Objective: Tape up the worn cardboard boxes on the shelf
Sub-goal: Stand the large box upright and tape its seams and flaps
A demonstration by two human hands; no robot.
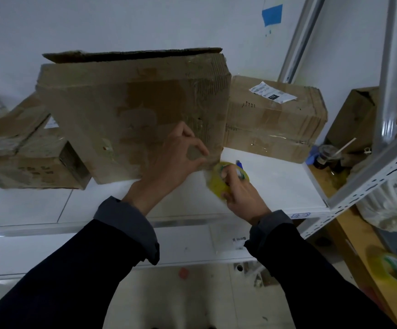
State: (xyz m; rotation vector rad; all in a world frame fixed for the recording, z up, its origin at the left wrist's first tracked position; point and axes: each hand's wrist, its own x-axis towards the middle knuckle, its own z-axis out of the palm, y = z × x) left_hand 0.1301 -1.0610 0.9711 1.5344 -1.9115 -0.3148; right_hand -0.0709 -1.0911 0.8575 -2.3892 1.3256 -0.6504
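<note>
Big box (131, 115): worn cardboard, standing upright in the middle of the white shelf (275, 186), its top flap loose, its face scuffed and peeling.
Left hand (176, 157): against the box's lower right corner, thumb and forefinger curled into a ring and pinching at the cardboard edge there.
Right hand (240, 193): fingers curled round a roll of tape (216, 179), held just off that same corner, above the shelf.
Roll of tape: yellowish, clear, tilted, touching or almost touching the box corner; blurred.
Small box (275, 119): toward the shelf's right end, just beside the big one, a white label (272, 92) on top.
Low boxes (26, 150): toward the shelf's left end, battered.
Blue pen-like thing (239, 164): on the shelf behind the roll.
</note>
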